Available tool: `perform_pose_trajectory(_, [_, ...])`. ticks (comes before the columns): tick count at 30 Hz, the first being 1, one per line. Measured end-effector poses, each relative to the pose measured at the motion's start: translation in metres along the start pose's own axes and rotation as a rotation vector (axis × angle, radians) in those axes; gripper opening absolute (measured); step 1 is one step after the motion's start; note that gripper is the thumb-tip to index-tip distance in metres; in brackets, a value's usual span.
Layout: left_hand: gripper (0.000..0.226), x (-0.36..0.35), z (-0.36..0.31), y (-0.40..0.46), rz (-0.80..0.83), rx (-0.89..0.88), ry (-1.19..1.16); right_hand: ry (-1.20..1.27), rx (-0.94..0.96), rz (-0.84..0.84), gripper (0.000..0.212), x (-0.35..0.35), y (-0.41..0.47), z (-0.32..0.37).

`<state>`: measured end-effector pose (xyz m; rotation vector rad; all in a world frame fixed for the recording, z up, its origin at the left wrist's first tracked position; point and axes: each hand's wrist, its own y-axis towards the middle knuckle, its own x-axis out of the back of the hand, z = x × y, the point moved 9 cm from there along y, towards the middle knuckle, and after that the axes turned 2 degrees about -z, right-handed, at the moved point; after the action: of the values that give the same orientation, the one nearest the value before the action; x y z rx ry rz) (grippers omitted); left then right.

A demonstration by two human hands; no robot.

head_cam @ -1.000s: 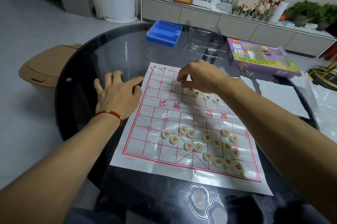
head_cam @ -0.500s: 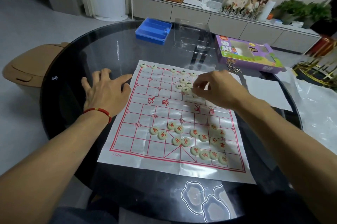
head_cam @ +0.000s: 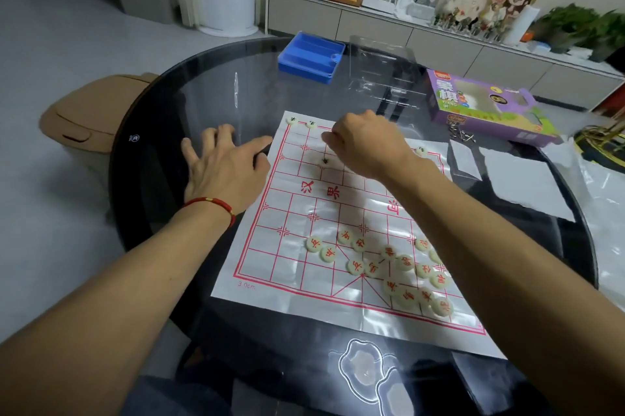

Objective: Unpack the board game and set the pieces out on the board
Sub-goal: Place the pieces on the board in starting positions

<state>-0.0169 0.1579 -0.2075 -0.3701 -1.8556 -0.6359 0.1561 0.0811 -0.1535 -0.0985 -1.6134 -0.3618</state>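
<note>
A white paper board point(head_cam: 291, 212) with a red grid lies on the round dark glass table point(head_cam: 189, 104). Several cream discs with red characters point(head_cam: 389, 263) are heaped on its near right part. Two black-marked discs point(head_cam: 293, 120) sit at the far left corner, one more point(head_cam: 325, 161) lies a few rows in, and another point(head_cam: 420, 150) lies at the far right. My left hand point(head_cam: 225, 168) rests flat with fingers spread, touching the board's left edge. My right hand point(head_cam: 365, 145) hovers over the far rows with fingertips pinched; what they pinch is hidden.
A blue plastic tray point(head_cam: 311, 57), a clear plastic insert point(head_cam: 382, 70) and the purple game box point(head_cam: 487, 104) stand at the far side of the table. White paper sheets point(head_cam: 521, 179) and a plastic bag point(head_cam: 605, 199) lie to the right. A brown bin point(head_cam: 88, 118) stands left of the table.
My right hand moved from the black pieces right of the board's middle back to the left along the far rows. My left hand stayed flat at the left edge.
</note>
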Motion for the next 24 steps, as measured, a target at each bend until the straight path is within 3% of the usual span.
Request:
perform_pose_trajectory(3, [0.038, 0.001, -0.001, -0.001, -0.003, 0.002, 0.005, 0.091, 0.125, 0.056, 0.015, -0.004, -0.003, 0.000])
perform_pose_trajectory(6, [0.038, 0.001, -0.001, -0.001, 0.000, 0.002, 0.016, 0.093, 0.217, 0.152, 0.025, -0.013, -0.012, 0.011])
perform_pose_trajectory(24, [0.038, 0.000, -0.002, 0.000, 0.000, -0.004, 0.030, 0.124, 0.231, 0.102, 0.026, -0.019, -0.011, 0.011])
